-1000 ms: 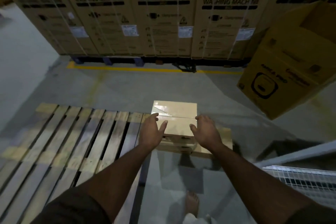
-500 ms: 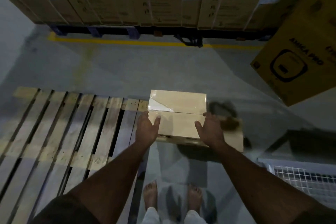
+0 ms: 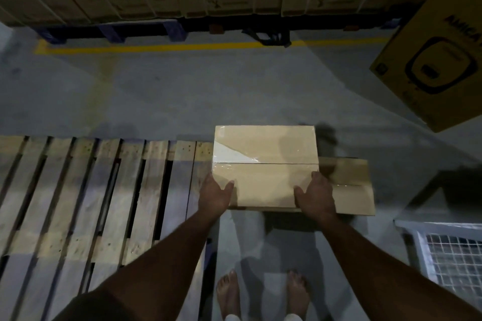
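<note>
Gripping is confirmed in the head view: my left hand (image 3: 215, 197) and right hand (image 3: 317, 197) now clamp the near corners of the taped carton (image 3: 266, 164), where a second ago they hovered spread above it; thumbs lie on the lid, fingers curl down the side walls, tips hidden; the carton sits over a second carton (image 3: 349, 190), just beside the wooden pallet (image 3: 104, 190); whether it has lifted clear I cannot tell; judgement: grasp secured, lift is due.

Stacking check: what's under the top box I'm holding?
Under the top box lies another box, jutting out on the right. Its left part and whatever it rests on are covered.
</note>
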`<control>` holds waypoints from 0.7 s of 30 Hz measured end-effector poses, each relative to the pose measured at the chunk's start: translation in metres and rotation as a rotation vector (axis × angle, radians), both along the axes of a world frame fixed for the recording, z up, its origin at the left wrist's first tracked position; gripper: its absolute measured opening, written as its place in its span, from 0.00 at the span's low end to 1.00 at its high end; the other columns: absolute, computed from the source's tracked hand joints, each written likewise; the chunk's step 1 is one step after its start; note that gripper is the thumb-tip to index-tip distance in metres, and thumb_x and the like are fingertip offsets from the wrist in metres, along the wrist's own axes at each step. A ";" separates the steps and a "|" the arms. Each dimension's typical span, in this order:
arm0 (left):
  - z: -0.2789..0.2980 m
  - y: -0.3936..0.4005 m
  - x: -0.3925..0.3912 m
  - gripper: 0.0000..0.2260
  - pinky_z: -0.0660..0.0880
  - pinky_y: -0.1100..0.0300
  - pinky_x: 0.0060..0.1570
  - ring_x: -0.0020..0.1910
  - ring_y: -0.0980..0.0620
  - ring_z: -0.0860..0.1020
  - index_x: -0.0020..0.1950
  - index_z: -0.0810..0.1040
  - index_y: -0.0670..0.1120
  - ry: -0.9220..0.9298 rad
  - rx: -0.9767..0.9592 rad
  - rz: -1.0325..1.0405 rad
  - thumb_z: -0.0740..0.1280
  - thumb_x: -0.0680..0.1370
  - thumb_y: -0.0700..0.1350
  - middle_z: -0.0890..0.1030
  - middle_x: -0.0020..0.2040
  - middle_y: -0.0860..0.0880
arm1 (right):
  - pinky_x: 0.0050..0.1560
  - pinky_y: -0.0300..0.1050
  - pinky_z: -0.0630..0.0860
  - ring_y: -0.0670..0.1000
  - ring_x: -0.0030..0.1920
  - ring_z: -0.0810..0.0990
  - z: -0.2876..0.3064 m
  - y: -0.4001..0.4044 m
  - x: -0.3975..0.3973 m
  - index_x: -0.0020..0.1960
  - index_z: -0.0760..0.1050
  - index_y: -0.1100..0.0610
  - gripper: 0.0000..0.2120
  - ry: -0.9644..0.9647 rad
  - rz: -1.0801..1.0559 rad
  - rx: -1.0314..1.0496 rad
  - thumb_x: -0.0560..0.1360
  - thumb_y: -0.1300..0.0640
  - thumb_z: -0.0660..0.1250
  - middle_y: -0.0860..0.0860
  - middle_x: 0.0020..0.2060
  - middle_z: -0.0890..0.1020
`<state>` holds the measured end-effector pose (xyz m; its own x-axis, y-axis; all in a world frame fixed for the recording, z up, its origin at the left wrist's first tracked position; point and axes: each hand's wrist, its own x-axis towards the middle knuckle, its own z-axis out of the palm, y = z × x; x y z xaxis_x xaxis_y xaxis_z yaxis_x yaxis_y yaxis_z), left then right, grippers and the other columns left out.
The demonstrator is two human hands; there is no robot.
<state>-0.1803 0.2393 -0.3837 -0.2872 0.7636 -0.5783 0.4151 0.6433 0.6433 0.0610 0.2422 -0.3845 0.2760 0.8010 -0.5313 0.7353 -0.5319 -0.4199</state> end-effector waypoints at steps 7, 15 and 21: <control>0.022 0.005 0.000 0.22 0.74 0.44 0.66 0.66 0.44 0.74 0.74 0.67 0.44 0.015 0.073 0.028 0.67 0.81 0.43 0.76 0.68 0.44 | 0.69 0.57 0.68 0.61 0.70 0.66 0.018 0.005 0.002 0.73 0.65 0.60 0.32 0.034 -0.037 0.098 0.74 0.52 0.72 0.61 0.70 0.69; 0.143 0.026 0.011 0.21 0.74 0.53 0.59 0.58 0.50 0.77 0.70 0.73 0.49 -0.009 0.294 0.111 0.69 0.80 0.54 0.78 0.60 0.51 | 0.62 0.54 0.74 0.60 0.64 0.75 0.140 0.017 0.028 0.70 0.70 0.56 0.26 0.088 -0.196 0.364 0.76 0.47 0.70 0.58 0.65 0.77; 0.263 0.010 0.047 0.23 0.73 0.63 0.45 0.53 0.56 0.76 0.72 0.73 0.50 -0.064 0.514 0.186 0.69 0.79 0.56 0.76 0.56 0.56 | 0.56 0.57 0.78 0.58 0.60 0.77 0.268 -0.001 0.055 0.69 0.71 0.52 0.22 0.132 -0.315 0.601 0.77 0.45 0.67 0.55 0.62 0.78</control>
